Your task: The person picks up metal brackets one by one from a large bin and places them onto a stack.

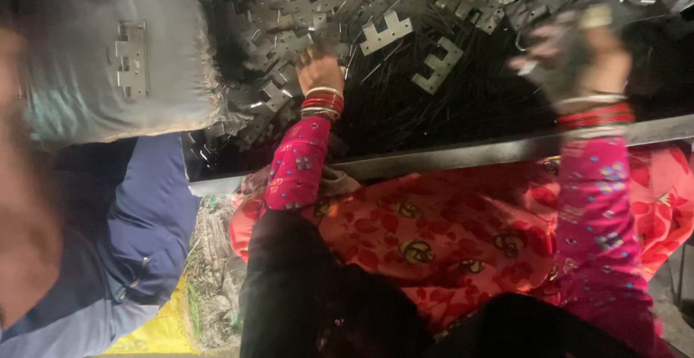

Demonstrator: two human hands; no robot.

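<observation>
Two hands reach into a heap of flat metal brackets (pixel 383 32) on a dark table (pixel 448 157). Left hand (pixel 318 69), at eleven o'clock, pinches into the heap; right hand (pixel 571 58), at one o'clock, is blurred, grip unclear.

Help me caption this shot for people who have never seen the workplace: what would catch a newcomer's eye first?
First, the heap of flat notched metal brackets spread over the dark tray across the top. Next, the bright pink patterned sleeves and red bangles of the two hands on the pile: the left hand near the middle, the right hand blurred at upper right. At upper left, one bracket lies on a grey sack.
</observation>
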